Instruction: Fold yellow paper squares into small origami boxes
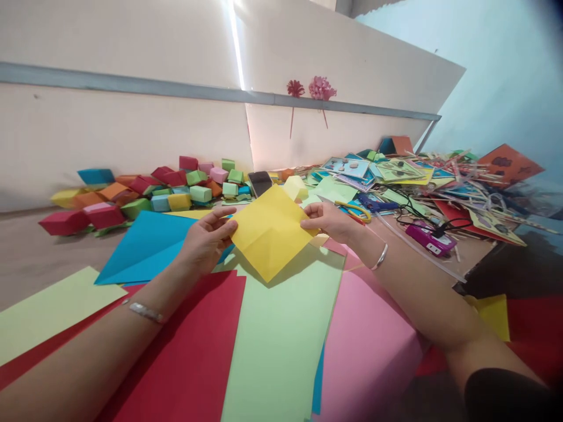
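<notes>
A square sheet of yellow paper [273, 234] is held up like a diamond in the middle of the head view, with faint creases across it. My left hand [209, 237] pinches its left corner between thumb and fingers. At the right corner, my right hand [328, 221] grips it the same way. Below the square lies a light green sheet [281, 340]. Beside my left forearm rest a blue creased sheet [145, 246] and a red sheet [185, 351]. A pink sheet [369, 346] lies under my right forearm.
Several folded paper boxes [105, 215] are heaped at the back left. Cards and sticks [396, 173] pile up at the back right, near a blue glue gun [376, 203], yellow-handled scissors [354, 210] and a purple power strip [431, 237]. A dark phone [260, 183] stands behind the yellow paper.
</notes>
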Tool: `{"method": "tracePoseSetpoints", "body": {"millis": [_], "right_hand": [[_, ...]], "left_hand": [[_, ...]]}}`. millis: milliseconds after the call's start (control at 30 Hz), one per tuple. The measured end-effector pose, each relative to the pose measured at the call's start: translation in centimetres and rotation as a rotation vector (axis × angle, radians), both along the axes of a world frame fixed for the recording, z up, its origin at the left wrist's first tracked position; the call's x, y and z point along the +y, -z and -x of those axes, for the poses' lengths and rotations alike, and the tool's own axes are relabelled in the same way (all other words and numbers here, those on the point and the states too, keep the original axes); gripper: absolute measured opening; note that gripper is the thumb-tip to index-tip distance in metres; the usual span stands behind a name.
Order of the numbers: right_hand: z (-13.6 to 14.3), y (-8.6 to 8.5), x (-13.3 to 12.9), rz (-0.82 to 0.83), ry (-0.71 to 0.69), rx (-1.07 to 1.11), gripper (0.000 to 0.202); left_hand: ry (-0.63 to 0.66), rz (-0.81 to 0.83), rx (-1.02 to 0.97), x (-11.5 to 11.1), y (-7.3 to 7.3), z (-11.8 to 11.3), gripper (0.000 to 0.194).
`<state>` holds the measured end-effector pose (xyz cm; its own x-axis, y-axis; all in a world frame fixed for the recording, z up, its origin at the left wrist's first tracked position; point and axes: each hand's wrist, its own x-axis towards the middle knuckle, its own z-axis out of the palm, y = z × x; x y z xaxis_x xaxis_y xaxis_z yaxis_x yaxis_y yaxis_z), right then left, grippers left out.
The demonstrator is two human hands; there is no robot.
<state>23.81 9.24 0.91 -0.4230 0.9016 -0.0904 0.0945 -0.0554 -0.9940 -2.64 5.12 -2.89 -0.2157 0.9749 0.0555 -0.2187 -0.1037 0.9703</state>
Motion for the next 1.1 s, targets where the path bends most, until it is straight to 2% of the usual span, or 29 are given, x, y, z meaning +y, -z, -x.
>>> {"method": "tracePoseSetpoints", "body": {"millis": [200, 333, 400, 533, 567, 700, 800, 967, 1100], "right_hand": [[-0.1, 0.6, 0.3, -0.037, -0.067, -0.030, 0.032], [0.2, 0.8, 0.0, -0.042, -0.044, -0.047, 0.035], [0.4, 0.8, -0.2, -0.035, -0.037, -0.031, 0.045], [0.5, 0.9, -0.4, -0.097, -0.027, 0.051, 0.078], [0.5, 0.9, -0.4, -0.122, -0.027, 0.073, 0.077], [0.7, 1.4, -0.2, -0.126, -0.033, 0.116, 0.045], [0.8, 1.7, -0.3, -0.114, -0.036, 0.100, 0.043], [1.0, 1.8, -0.4, -0.239, 0.051, 0.007, 0.033], [0.9, 1.9, -0.3, -0.273, 0.075, -0.014, 0.029]], "left_hand": [[0.021, -0.048, 0.105, -0.3, -0.2, -0.2, 0.053], [0.063, -0.039, 0.149, -0.5, -0.4, -0.7, 0.051], [0.076, -0.031, 0.158, -0.5, -0.3, -0.8, 0.052], [0.066, -0.011, 0.145, -0.3, 0.2, -0.7, 0.058], [0.059, -0.009, 0.142, -0.3, 0.3, -0.7, 0.058], [0.043, -0.010, 0.148, -0.2, 0.4, -0.6, 0.055], [0.046, -0.008, 0.148, -0.2, 0.3, -0.6, 0.054], [0.067, 0.015, 0.131, -0.2, 0.3, -0.8, 0.051], [0.079, 0.048, 0.099, -0.1, 0.4, -0.7, 0.050]]}}
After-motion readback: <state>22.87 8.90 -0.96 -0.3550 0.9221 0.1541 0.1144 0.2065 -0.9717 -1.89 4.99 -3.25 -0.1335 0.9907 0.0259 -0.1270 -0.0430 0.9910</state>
